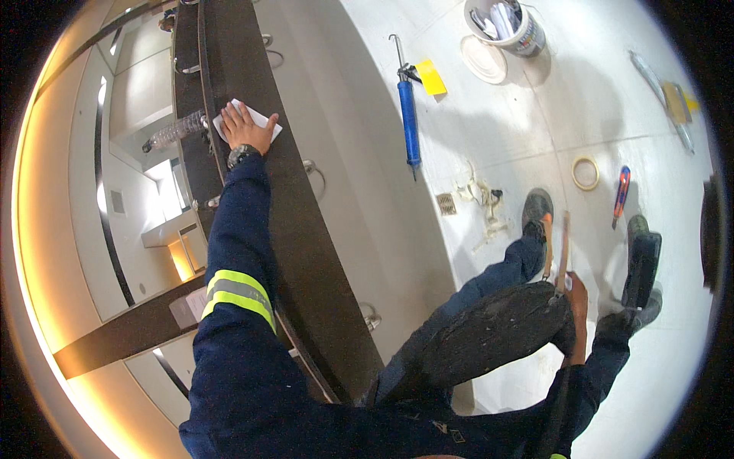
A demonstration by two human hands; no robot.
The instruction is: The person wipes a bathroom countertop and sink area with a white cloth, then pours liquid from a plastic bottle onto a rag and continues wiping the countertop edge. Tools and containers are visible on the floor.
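Observation:
My left hand [248, 127] lies flat, fingers spread, on a white folded piece [273, 131], paper or thin cloth. That piece rests on a long dark brown counter [294, 222]. Beside the hand, a clear plastic bottle [174, 132] lies on its side near the mirror. On the other side of my body, my right hand [578, 294] is low by my leg, at the end of a worn black bag [489, 333] with tan straps. Its fingers are mostly hidden, so what it grips cannot be made out.
Along the counter stand several metal taps [371, 317], with a mirror [138, 199] behind. The pale floor holds a blue caulking gun [409, 122], a white bucket [527, 38] with its lid [483, 60], a tape roll [586, 174], a red-and-blue utility knife [621, 195] and a floor drain [446, 204].

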